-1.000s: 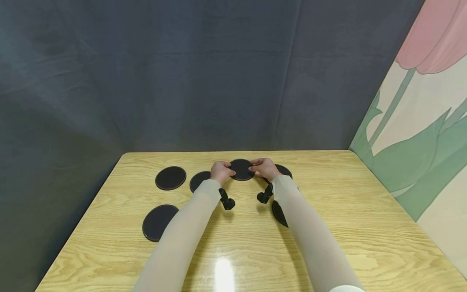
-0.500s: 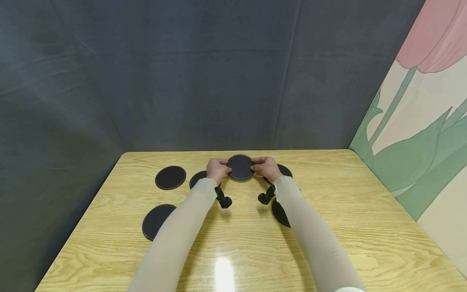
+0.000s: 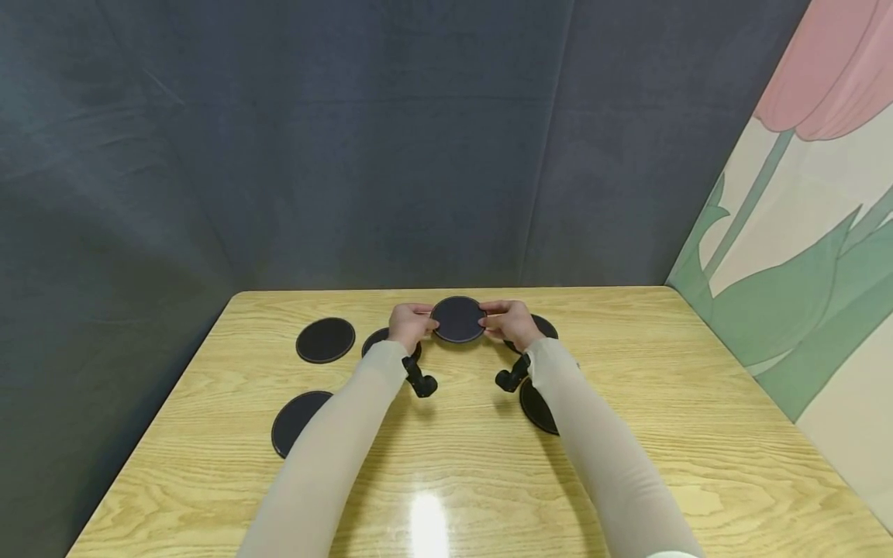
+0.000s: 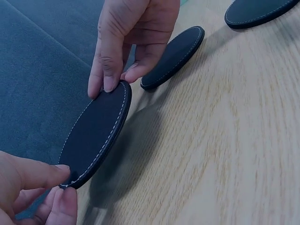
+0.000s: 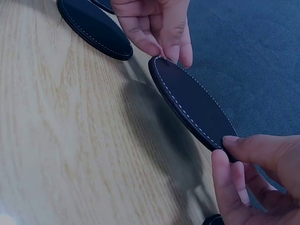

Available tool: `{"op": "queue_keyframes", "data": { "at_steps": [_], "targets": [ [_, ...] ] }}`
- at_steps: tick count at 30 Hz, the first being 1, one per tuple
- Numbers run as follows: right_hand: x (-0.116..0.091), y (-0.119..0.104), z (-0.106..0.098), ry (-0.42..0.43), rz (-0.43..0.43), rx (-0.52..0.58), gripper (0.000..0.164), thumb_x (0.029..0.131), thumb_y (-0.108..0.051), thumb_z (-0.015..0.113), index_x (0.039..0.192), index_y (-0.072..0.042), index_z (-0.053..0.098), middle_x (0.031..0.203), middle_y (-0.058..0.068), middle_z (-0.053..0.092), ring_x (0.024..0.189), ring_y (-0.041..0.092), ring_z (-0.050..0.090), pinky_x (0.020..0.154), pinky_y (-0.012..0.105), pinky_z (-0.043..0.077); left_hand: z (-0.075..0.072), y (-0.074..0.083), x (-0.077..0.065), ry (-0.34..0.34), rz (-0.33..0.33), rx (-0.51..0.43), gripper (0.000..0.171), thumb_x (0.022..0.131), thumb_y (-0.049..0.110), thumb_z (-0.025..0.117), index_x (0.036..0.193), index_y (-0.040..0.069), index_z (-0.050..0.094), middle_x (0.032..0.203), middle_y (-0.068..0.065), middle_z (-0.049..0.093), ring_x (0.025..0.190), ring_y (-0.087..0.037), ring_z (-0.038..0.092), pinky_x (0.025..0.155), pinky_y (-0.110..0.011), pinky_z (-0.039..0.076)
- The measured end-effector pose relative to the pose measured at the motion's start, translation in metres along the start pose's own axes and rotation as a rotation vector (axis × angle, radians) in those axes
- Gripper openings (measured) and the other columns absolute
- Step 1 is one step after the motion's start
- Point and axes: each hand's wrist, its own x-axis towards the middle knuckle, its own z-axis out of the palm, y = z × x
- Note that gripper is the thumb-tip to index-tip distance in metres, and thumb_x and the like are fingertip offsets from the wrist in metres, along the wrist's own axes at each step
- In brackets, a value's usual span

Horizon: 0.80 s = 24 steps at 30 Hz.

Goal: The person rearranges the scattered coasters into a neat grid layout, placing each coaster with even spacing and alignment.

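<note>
A round black coaster [image 3: 458, 319] with pale stitching round its rim is held above the table near the back edge. My left hand [image 3: 410, 324] pinches its left edge between thumb and fingers. At the opposite edge, my right hand [image 3: 512, 322] pinches it the same way. In the left wrist view the coaster [image 4: 96, 133] is tilted, and its shadow falls on the wood apart from it. The right wrist view also shows the coaster [image 5: 194, 103] between both sets of fingertips. Behind my left hand lies another coaster [image 3: 375, 338], partly covered.
More black coasters lie flat on the wooden table [image 3: 446, 449]: a far-left coaster [image 3: 325, 340], a near-left coaster [image 3: 298, 422], a coaster by my right hand [image 3: 543, 328] and one under my right forearm [image 3: 536, 407]. A dark curtain [image 3: 418, 155] hangs behind the table.
The held coaster has risen off the table and shifted slightly left. My left hand has moved a little left with it; my right hand has moved only slightly.
</note>
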Motion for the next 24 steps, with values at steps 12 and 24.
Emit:
{"op": "queue_keyframes", "data": {
  "at_steps": [12, 24],
  "targets": [
    [-0.005, -0.004, 0.000, -0.027, 0.009, 0.007, 0.044, 0.093, 0.001, 0.060, 0.136, 0.000, 0.053, 0.125, 0.019, 0.055, 0.072, 0.006, 0.065, 0.079, 0.028, 0.058, -0.008, 0.000, 0.000, -0.019, 0.007, -0.050, 0.035, 0.084, -0.008, 0.067, 0.118, 0.000, 0.068, 0.110, -0.021, 0.068, 0.067, -0.010, 0.060, 0.084, -0.044, 0.054],
    [-0.013, -0.006, -0.003, -0.060, 0.003, -0.002, 0.044, 0.093, 0.001, 0.059, 0.136, -0.002, 0.054, 0.126, 0.018, 0.055, 0.080, 0.008, 0.065, 0.092, 0.038, 0.054, -0.013, 0.000, -0.011, -0.069, 0.013, -0.102, 0.037, 0.084, -0.009, 0.066, 0.121, -0.001, 0.066, 0.113, -0.021, 0.065, 0.074, -0.010, 0.060, 0.088, -0.043, 0.053]
  ]
}}
